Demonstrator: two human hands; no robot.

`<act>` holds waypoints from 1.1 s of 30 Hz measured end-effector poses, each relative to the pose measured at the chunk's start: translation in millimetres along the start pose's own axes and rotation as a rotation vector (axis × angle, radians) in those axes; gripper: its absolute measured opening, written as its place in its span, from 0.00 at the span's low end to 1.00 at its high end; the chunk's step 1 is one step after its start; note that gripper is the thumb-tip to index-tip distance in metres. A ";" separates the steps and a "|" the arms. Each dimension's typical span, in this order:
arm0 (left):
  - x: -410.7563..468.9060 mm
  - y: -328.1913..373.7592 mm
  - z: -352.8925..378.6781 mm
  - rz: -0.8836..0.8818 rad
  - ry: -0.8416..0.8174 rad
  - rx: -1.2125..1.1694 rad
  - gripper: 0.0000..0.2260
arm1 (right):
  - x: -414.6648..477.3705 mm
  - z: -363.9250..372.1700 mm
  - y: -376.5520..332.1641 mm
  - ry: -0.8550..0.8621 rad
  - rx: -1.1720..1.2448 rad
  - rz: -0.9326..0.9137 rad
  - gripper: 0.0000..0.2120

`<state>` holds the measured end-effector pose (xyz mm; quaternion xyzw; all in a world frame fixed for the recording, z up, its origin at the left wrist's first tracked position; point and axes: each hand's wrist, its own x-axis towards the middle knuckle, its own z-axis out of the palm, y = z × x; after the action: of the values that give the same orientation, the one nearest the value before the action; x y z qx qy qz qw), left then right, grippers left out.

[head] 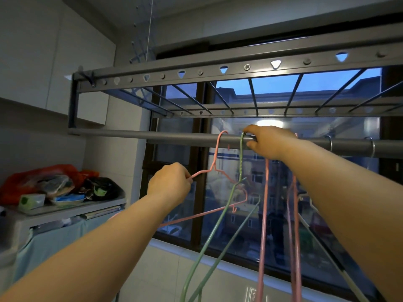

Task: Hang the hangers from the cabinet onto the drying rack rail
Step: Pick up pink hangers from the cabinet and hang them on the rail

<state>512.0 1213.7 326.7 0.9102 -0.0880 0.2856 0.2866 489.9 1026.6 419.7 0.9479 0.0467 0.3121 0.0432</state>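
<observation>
A grey drying rack rail [135,135] runs across the view in front of the window. A pink hanger [214,159] has its hook over the rail, and my left hand [169,184] pinches its left shoulder wire. My right hand [269,140] is up at the rail, its fingers curled round the hook of a green hanger [241,162] that hangs down to the bottom edge. Several more pink hangers [265,214] dangle below my right hand, their hooks hidden behind it.
Above the rail is the grey rack frame [246,67] with crossbars. Two metal hooks [329,142] sit on the rail at the right. A cabinet top [65,209] at the left carries bags and clutter. The window [235,214] is behind everything.
</observation>
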 end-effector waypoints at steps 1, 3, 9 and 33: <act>0.1 -0.5 1.0 0.001 -0.005 -0.005 0.11 | -0.3 0.0 -0.3 -0.010 -0.007 0.000 0.20; 0.5 -1.1 2.5 0.002 -0.014 -0.022 0.10 | -0.7 0.0 -0.3 -0.027 -0.006 0.002 0.22; -1.1 -1.3 2.2 0.042 -0.022 -0.059 0.10 | -2.1 1.7 4.9 0.010 0.041 0.015 0.28; -220.7 306.7 3.6 0.748 -0.041 -0.736 0.09 | -297.8 -149.9 187.8 0.086 -0.303 0.198 0.14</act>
<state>233.1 959.3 343.1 0.6611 -0.5070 0.3006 0.4643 173.8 813.8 385.6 0.9163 -0.0925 0.3587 0.1526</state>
